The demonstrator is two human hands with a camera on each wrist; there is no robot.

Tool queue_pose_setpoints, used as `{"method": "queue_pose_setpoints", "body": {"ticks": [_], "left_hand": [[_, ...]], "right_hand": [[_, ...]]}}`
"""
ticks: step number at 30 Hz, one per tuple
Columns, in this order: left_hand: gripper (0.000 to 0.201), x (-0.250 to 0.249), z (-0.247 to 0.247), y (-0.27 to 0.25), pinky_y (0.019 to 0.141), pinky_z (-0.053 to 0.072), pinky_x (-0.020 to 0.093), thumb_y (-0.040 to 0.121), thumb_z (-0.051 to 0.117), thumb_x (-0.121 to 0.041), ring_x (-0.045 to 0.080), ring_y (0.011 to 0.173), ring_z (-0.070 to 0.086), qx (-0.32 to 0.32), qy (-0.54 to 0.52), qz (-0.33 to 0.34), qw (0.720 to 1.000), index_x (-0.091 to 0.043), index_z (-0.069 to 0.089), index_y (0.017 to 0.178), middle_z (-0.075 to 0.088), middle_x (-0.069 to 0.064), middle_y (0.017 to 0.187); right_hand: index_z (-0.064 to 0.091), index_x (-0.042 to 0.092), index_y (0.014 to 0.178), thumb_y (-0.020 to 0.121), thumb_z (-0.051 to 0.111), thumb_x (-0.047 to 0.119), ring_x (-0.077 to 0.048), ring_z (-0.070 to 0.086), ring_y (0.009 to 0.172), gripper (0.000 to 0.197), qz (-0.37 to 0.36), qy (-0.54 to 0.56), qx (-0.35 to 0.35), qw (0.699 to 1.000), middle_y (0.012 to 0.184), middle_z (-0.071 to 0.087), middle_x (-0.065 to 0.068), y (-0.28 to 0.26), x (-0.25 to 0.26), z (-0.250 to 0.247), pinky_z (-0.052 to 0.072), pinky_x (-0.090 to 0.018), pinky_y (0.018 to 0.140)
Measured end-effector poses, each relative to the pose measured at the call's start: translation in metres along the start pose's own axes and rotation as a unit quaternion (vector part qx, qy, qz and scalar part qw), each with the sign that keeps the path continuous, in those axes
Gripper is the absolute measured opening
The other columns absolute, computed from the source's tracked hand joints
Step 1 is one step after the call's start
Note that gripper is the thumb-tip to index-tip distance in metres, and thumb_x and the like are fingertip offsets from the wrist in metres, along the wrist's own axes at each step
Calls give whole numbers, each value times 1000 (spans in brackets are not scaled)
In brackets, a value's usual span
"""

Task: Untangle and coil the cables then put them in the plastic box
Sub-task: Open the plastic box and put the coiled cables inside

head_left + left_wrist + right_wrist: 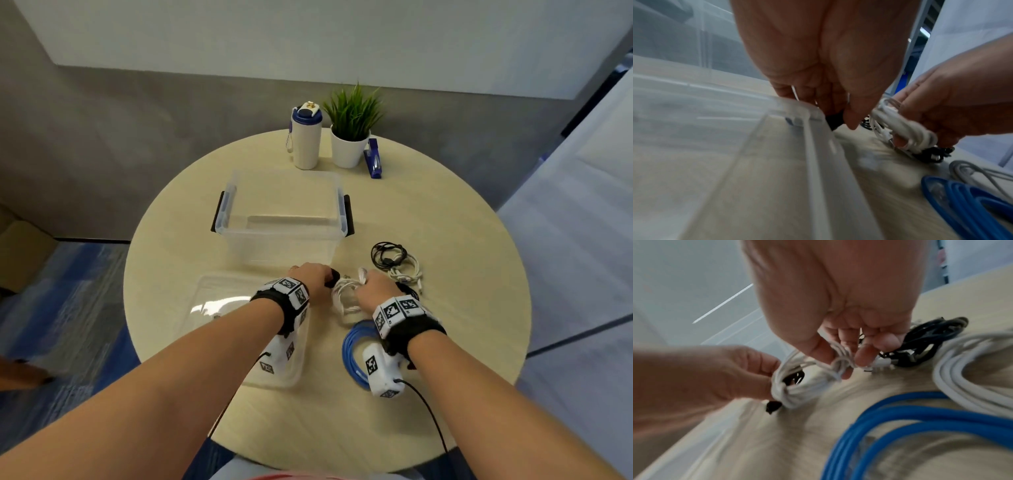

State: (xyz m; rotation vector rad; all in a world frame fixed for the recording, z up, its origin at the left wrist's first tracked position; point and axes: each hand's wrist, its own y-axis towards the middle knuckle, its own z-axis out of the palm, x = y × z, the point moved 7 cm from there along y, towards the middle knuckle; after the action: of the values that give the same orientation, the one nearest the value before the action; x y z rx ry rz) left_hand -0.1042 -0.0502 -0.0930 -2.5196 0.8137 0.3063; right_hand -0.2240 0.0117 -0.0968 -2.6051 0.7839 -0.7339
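White cable bundle (pixel 797 386) at frame centre, low over the table (pixel 445 240): left hand (pixel 313 279) and right hand (pixel 373 289) both pinch it with curled fingers. Plastic box (pixel 281 236) sits just above them.

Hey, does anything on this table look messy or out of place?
Only the thin white cable bundle, held between left hand and right hand: it is knotted with black pieces caught in it. The clear plastic box holds no cables.

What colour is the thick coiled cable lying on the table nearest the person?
Blue; the thick coiled cable shows best in the right wrist view.
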Motion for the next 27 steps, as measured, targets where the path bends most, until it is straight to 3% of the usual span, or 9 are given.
{"method": "queue_pose_setpoints", "body": {"ticks": [2, 5, 11, 14, 15, 17, 19, 24, 27], "left_hand": [[14, 2, -7, -3, 77, 41, 29, 88, 55, -24, 28, 97, 59, -22, -78, 4, 997, -17, 61, 99, 63, 7, 99], [23, 0, -21, -4, 79, 43, 27, 89, 59, -22, 27, 98, 60, -52, -165, 22, 985, -10, 62, 108, 66, 12, 106], [11, -15, -61, -9, 83, 51, 33, 85, 66, -18, 26, 89, 65, -59, -297, 67, 951, -13, 66, 94, 70, 11, 94], [3, -13, -95, -17, 61, 47, 23, 86, 64, -11, 16, 64, 60, -103, -372, 76, 919, -11, 66, 84, 68, 7, 74], [7, -8, -107, -21, 55, 44, 21, 87, 63, -10, 10, 56, 56, -125, -384, 75, 912, -12, 65, 80, 66, 4, 68], [13, 6, -123, -29, 50, 42, 19, 88, 60, -9, 5, 48, 52, -162, -403, 70, 898, -12, 63, 76, 63, 3, 63], [13, 25, -134, -37, 50, 42, 19, 90, 58, -8, 3, 47, 51, -189, -417, 63, 887, -12, 61, 78, 63, 5, 65], [17, 70, -161, -55, 50, 40, 17, 92, 56, -10, 5, 52, 51, -296, -454, 28, 840, -17, 58, 77, 60, 2, 65], [4, 86, -165, -58, 59, 44, 18, 89, 60, -16, 11, 66, 55, -343, -366, -17, 865, -17, 60, 85, 61, -2, 73]], "right_hand": [[55, -1, 119, 93, 43, 13, -35, 54, 113, 31, -1, 1, -14, 1000, 124, 57, -21, 5, 0, -11, 39, -31, 81], [56, -7, 120, 97, 38, 5, -34, 51, 118, 32, -1, 16, -31, 999, 127, 54, -22, 9, 4, -29, 41, -34, 91], [59, -4, 121, 97, 41, 2, -33, 54, 114, 30, -43, 79, -152, 984, 121, 57, -21, 6, 23, -81, 43, -34, 91], [58, -4, 122, 100, 38, 4, -32, 55, 111, 31, -46, 170, -191, 966, 119, 58, -21, 2, 38, -108, 42, -32, 89], [59, -3, 121, 99, 38, 5, -28, 58, 104, 31, -51, 212, -204, 954, 112, 60, -18, 2, 44, -116, 44, -27, 85], [61, -5, 110, 96, 42, 7, -15, 58, 76, 27, -66, 275, -196, 939, 85, 60, -6, 3, 58, -123, 44, -14, 63], [62, 6, 96, 93, 47, 15, -16, 55, 69, 19, -81, 323, -192, 923, 77, 57, -1, 0, 74, -123, 40, -20, 53], [64, 11, 97, 90, 61, 25, -25, 64, 85, 16, -160, 250, -133, 945, 93, 67, -7, 4, 116, -102, 55, -39, 76], [66, 10, 99, 88, 63, 17, -23, 62, 87, 13, -178, 204, -146, 952, 97, 68, -7, 10, 125, -93, 50, -30, 77]]}}
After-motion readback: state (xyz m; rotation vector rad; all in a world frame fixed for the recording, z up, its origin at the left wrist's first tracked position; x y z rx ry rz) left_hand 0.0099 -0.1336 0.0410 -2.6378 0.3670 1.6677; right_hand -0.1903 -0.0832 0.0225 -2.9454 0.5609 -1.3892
